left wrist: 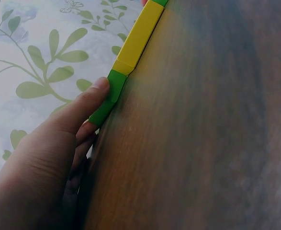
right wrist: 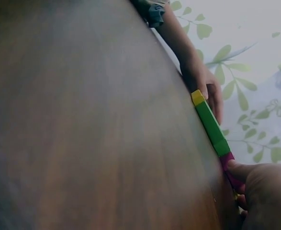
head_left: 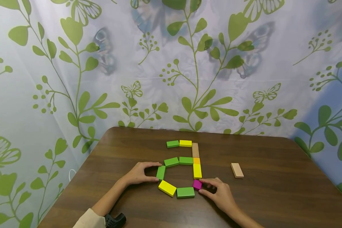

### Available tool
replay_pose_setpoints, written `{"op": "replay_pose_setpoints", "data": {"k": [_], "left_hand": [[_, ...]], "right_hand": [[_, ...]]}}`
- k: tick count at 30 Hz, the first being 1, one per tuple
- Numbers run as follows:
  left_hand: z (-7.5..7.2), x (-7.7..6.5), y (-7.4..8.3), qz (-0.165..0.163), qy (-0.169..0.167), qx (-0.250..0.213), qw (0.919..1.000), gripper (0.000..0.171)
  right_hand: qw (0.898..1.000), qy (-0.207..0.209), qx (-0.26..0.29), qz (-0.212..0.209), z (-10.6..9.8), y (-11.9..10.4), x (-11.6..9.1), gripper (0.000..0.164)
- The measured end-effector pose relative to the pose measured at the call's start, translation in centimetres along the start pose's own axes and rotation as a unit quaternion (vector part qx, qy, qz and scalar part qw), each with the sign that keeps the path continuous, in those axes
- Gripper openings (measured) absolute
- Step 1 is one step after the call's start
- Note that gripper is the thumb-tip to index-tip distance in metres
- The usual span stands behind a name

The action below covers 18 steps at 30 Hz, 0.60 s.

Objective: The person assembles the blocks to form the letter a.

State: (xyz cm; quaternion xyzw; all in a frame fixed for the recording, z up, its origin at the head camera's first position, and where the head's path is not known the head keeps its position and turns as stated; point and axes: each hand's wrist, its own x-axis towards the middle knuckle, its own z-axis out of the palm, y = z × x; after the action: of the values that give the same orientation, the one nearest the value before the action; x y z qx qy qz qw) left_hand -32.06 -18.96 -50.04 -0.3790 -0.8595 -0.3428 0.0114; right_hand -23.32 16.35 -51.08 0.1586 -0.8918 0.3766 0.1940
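My left hand (head_left: 137, 173) pinches the green block (head_left: 161, 173) on the left side of a block outline, thumb at its near end and index finger at its far end. A yellow block (head_left: 167, 188) lies just in front of that thumb. On the other side, my right hand (head_left: 218, 192) holds a magenta block (head_left: 197, 184) between thumb and index finger. This small block sits between a yellow block (head_left: 197, 171) and the near green block (head_left: 185, 192). In the right wrist view, the thumb presses the magenta block (right wrist: 228, 160) beside the green one.
Two green blocks (head_left: 186, 161) form the outline's far side. Beyond it, a wooden block (head_left: 195, 150), a yellow block (head_left: 185, 143) and a green block (head_left: 172, 144) continue the shape. A loose wooden block (head_left: 237, 170) lies right on the brown table (head_left: 273, 196), before a patterned curtain (head_left: 148, 104).
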Motion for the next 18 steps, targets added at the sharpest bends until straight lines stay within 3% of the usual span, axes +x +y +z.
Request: {"op": "replay_pose_setpoints", "data": {"k": [18], "left_hand": [[-0.1, -0.08, 0.27, 0.004, 0.002, 0.003, 1.0, 0.06]], "right_hand": [[1.0, 0.014, -0.002, -0.005, 0.19, -0.17, -0.05, 0.033]]}}
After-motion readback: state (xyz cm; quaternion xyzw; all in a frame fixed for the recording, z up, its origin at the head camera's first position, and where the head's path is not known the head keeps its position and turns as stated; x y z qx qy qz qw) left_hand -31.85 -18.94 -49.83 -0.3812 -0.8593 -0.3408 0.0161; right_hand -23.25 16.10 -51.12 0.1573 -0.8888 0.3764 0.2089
